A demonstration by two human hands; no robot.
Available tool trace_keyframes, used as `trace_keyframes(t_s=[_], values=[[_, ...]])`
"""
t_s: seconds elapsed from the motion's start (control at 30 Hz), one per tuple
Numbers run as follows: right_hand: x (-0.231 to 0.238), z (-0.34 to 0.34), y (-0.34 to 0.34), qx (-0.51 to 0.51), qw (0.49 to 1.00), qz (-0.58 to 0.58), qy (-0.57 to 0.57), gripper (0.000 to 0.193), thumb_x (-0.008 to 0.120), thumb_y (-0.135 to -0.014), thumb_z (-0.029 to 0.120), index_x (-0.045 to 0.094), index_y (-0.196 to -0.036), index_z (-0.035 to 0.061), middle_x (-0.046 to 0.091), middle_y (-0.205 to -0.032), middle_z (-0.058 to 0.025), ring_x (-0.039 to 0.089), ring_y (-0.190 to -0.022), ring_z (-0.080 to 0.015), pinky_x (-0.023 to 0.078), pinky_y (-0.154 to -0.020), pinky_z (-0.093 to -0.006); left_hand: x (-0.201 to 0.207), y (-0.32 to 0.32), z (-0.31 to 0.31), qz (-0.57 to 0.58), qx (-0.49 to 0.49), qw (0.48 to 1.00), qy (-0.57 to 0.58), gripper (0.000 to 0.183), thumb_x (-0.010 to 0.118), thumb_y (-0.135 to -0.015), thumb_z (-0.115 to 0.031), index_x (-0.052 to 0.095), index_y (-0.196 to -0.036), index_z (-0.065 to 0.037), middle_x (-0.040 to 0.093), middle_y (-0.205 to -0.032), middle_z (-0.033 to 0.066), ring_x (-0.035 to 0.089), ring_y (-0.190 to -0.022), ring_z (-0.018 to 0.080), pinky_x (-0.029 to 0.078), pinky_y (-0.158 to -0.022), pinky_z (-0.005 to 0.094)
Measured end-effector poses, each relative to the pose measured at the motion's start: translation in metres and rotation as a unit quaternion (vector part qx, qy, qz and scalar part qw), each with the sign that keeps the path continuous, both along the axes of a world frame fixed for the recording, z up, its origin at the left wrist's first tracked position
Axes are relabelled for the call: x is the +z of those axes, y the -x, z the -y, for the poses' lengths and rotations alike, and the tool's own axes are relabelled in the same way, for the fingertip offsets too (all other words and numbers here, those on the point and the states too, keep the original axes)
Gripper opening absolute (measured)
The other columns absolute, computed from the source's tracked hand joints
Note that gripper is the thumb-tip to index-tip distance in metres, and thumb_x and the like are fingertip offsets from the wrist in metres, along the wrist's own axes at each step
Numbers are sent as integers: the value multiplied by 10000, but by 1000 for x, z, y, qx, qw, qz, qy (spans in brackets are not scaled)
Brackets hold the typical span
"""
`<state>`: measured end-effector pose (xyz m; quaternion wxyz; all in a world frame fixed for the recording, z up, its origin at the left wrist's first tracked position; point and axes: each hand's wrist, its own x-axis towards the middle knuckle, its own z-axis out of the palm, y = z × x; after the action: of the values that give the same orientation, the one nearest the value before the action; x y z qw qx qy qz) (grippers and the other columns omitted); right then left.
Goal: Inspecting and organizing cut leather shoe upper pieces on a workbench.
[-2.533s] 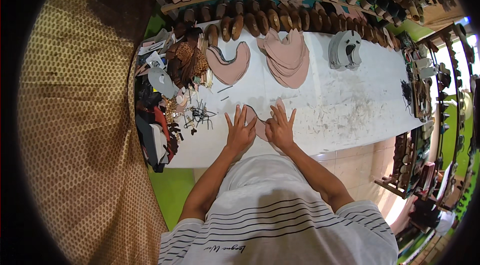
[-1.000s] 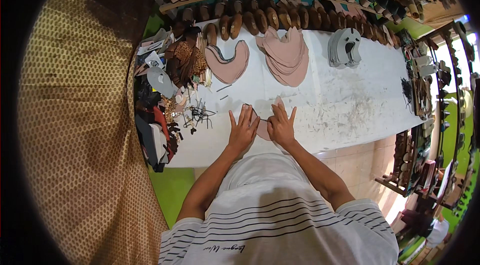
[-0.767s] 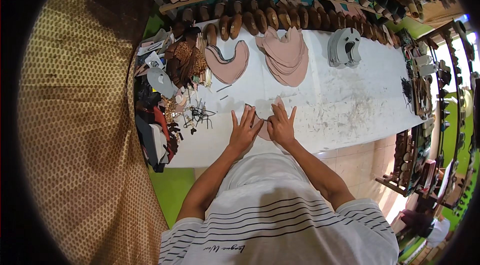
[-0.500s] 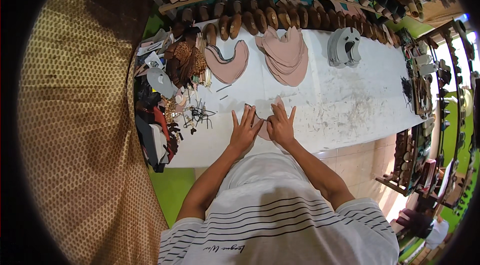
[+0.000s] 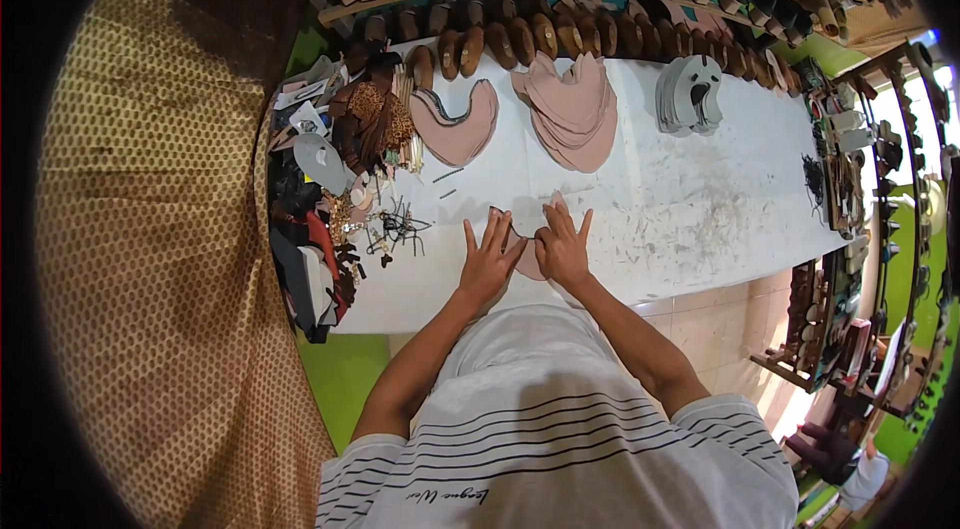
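Note:
A flat pink shoe-upper piece [image 5: 530, 267] with a dark strip along its curved inner edge lies on the white table near my body. My left hand [image 5: 487, 259] rests flat on its left side, fingers spread, thumb pointing in toward the edge. On its other side my right hand [image 5: 563, 251] pinches the edge with bent index finger and thumb, the other fingers stretched out. Both thumbs nearly meet at the dark edge. My hands cover much of the piece.
Beyond lie pink uppers with dark edging [image 5: 468, 134], a taller pink pile [image 5: 575, 124] and grey pieces [image 5: 690, 99]. Scraps and dark strips [image 5: 398, 227] crowd the left. Wooden shoe lasts [image 5: 470, 51] line the back. Another person [image 5: 862, 479] is at the lower right.
My hands stay in nearly the same place on the pink piece, with only slight finger movement at its edge. The other person at the lower right has shifted position.

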<state>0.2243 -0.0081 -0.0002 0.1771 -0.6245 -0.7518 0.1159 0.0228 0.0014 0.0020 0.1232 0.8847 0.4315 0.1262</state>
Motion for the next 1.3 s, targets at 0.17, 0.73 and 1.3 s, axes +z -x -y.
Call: trace_keyframes(t_s=[0.17, 0.73, 1.3], values=[[2, -2, 0, 0, 1000, 6, 5, 89, 692, -873, 172, 755, -875, 109, 510, -1493, -132, 328, -1512, -354, 97, -1106, -834, 4, -3, -2, 1, -2, 1000, 7, 376, 586, -987, -209, 667, -1354, -190, 301, -1655, 209, 226, -1558, 407, 87, -1162, 777], [7, 30, -42, -150, 985, -85, 10, 214, 737, -910, 186, 787, -1097, 96, 500, -1526, -161, 423, -1446, -358, 170, -1142, -768, 6, -8, -1, 4, -21, 999, 26, 532, 645, -878, -159, 633, -1408, -202, 237, -1672, 220, 188, -1556, 445, 76, -1151, 793], [-6, 34, -64, -145, 989, -12, -10, 44, 759, -840, 136, 780, -863, 105, 553, -1487, -121, 426, -1454, -351, 119, -1167, -756, 11, -17, 2, 16, -21, 997, 68, 545, 649, -872, -141, 614, -1416, -160, 224, -1674, 242, 155, -1568, 439, 32, -1166, 777]])
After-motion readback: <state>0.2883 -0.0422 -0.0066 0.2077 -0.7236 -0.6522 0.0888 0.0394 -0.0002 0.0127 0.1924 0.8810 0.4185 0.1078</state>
